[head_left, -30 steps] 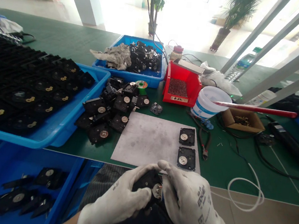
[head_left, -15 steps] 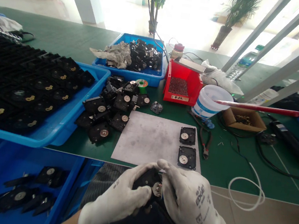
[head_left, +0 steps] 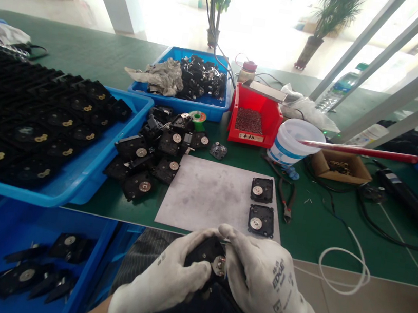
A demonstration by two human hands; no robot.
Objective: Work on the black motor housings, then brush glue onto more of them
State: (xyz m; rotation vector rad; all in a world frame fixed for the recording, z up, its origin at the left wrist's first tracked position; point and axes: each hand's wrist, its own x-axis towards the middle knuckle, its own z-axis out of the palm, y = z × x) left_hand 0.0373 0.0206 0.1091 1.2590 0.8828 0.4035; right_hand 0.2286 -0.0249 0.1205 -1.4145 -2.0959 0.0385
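Black unit (head_left: 203,251) held at bottom centre
The left hand (head_left: 173,268) has its grip around one side, likely for steadiness; the right hand (head_left: 264,275) shields the other, its grip too hidden to tell.

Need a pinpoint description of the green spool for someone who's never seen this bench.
On the green bench, find the blue tray with a crumpled rag in it. Just in front of that tray, between the pile of black parts and the red bin, sits the spool. It's small, round and bright green, unlike the black parts beside it.
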